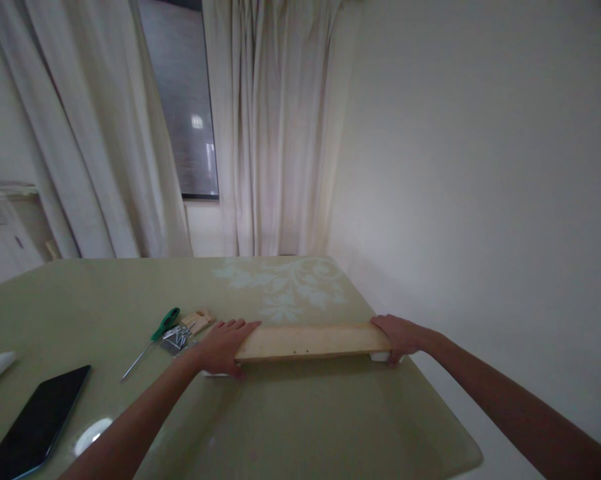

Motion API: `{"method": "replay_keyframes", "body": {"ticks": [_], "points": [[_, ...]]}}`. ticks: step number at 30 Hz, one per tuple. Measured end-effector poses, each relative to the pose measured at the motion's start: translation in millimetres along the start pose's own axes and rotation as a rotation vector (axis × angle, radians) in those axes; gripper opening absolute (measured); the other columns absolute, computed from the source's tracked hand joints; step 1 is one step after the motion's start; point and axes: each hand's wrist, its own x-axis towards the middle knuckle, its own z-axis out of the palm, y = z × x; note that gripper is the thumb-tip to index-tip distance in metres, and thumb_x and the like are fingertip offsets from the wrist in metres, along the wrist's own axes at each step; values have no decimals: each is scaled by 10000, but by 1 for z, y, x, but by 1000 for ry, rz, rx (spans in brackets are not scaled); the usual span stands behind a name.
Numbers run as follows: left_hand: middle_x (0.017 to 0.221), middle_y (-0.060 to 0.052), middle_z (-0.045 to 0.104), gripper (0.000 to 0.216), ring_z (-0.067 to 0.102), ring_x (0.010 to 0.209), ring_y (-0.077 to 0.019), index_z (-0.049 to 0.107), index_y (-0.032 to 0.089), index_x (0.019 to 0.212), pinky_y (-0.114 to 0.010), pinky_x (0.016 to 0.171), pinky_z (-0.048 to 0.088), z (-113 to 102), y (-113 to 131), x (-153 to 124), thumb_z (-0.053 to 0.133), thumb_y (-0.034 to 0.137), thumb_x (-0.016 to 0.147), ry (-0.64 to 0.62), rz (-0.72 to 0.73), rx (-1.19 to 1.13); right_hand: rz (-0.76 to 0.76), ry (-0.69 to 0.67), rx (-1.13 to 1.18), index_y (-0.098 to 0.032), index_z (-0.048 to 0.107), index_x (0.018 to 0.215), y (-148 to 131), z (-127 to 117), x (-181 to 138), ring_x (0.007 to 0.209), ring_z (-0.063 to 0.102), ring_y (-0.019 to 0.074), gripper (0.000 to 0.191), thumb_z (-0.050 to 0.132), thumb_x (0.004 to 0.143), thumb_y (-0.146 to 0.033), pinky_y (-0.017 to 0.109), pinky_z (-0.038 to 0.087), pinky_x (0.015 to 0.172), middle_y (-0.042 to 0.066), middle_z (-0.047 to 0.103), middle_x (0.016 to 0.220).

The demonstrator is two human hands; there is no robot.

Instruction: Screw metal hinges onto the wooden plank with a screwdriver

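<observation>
A pale wooden board (pixel 313 340) lies across the table in front of me, with two small dark holes near its front edge. My left hand (pixel 225 348) grips its left end, fingers over the top and thumb at the front. At the opposite end my right hand (pixel 394 335) is wrapped round the board the same way. White pieces show under both ends, one of them a white block (pixel 379 357) by my right hand; whether they are joined to the board I cannot tell.
Left of the board lie a green-handled screwdriver (pixel 166 323), a bag of metal screws (pixel 177 339) and small wooden pieces (pixel 197 321). A black tablet (pixel 37 420) and a white round object (pixel 93 435) are nearer. The green table (pixel 300 420) meets a wall (pixel 470 200) on the right.
</observation>
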Motion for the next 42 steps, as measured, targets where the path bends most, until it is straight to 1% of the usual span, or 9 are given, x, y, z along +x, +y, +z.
{"method": "replay_keyframes", "body": {"ticks": [11, 15, 18, 21, 23, 26, 29, 35, 42], "points": [[1483, -167, 561, 1134, 529, 1348, -405, 356, 225, 1624, -521, 1135, 391, 2, -36, -26, 827, 436, 615, 24, -46, -17, -66, 23, 91, -121, 605, 1325, -22, 9, 14, 1208, 596, 338, 930, 919, 496, -400, 392, 460, 1051, 169, 641, 1319], [1510, -161, 550, 1121, 501, 1386, -407, 362, 241, 1626, -538, 1151, 376, 2, -37, -31, 830, 396, 620, 44, -77, 1, -29, 36, 71, -98, 478, 1510, -36, 4, 16, 1381, 487, 431, 1218, 949, 449, -470, 511, 352, 1178, 248, 536, 1488], [1549, -151, 525, 1138, 467, 1423, -420, 371, 267, 1624, -561, 1179, 351, 7, -35, -32, 857, 435, 610, 76, -88, -19, -29, 186, 47, -146, 264, 1649, -67, -2, 12, 1521, 296, 469, 1419, 931, 491, -622, 605, 185, 1250, 252, 355, 1647], [1576, -130, 508, 1146, 440, 1451, -414, 402, 289, 1607, -574, 1218, 314, 12, -39, -35, 889, 530, 599, 164, -66, -120, -226, 417, 119, -202, 307, 1635, -122, -1, 12, 1504, 360, 382, 1102, 770, 771, -704, 523, 269, 1236, 198, 413, 1632], [1570, -102, 522, 995, 462, 1449, -368, 460, 308, 1570, -528, 1221, 343, 14, -49, -38, 832, 605, 696, 279, -39, -258, -401, 567, 133, -226, 428, 1555, -166, 9, 18, 1404, 479, 311, 740, 657, 946, -577, 467, 353, 1175, 160, 546, 1526], [1463, -83, 623, 626, 598, 1320, -288, 605, 290, 1434, -415, 1102, 491, 19, -79, -48, 580, 648, 922, 538, -136, -480, -671, 731, 89, -198, 611, 1291, -226, 38, 32, 1111, 628, 252, 400, 625, 992, -463, 413, 459, 988, 106, 720, 1206], [1190, -116, 743, 547, 706, 1057, -299, 736, 224, 1207, -419, 941, 557, 26, -116, -64, 455, 620, 956, 694, -409, -367, -864, 842, 5, -208, 643, 976, -262, 72, 43, 787, 601, 177, 159, 599, 997, -359, 351, 447, 767, 18, 706, 863], [1212, -145, 709, 447, 645, 1130, -357, 767, 206, 1150, -501, 960, 495, 44, -146, -83, 366, 341, 1006, 334, -641, 85, -922, 709, 32, -228, 578, 795, -269, 98, 46, 741, 559, 166, 232, 617, 977, -366, 335, 400, 676, -3, 677, 798], [1250, -120, 652, 426, 587, 1169, -332, 749, 201, 1160, -445, 972, 475, 43, -136, -75, 349, 291, 1046, 238, -695, 136, -898, 656, 44, -215, 624, 857, -268, 94, 48, 782, 558, 180, 195, 585, 991, -351, 331, 427, 720, 25, 683, 865]]}}
